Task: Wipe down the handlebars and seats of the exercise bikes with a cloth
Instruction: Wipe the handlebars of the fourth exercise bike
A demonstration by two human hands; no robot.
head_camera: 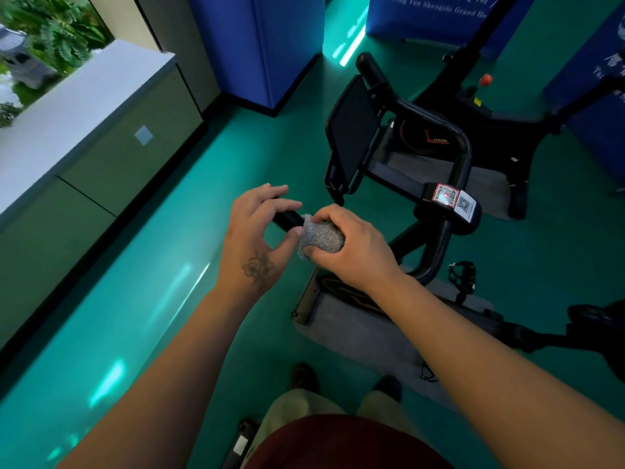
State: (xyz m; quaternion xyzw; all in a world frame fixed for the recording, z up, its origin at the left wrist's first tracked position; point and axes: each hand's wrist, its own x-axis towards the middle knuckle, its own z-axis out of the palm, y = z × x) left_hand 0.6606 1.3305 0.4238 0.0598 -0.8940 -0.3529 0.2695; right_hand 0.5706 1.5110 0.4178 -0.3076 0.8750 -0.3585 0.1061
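A black exercise bike stands before me, its looped handlebar (461, 154) running from a near left grip (287, 218) round to the far side. My right hand (351, 245) is closed around a grey cloth (321, 236) that is wrapped over the near grip. My left hand (253, 231) hovers at the end of that grip, fingers spread and curled around it, thumb close to the cloth. A dark tablet screen (351, 137) is mounted on the bar. A QR sticker (446, 195) sits on the handlebar stem. The bike's seat is out of sight.
Green floor (152, 282) lies to the left, bounded by a grey cabinet wall (101, 147) with a white ledge. Blue partitions (257, 45) stand behind. A second bike's frame (500, 130) is further back. A pedal (463, 272) and grey mat (355, 333) lie below.
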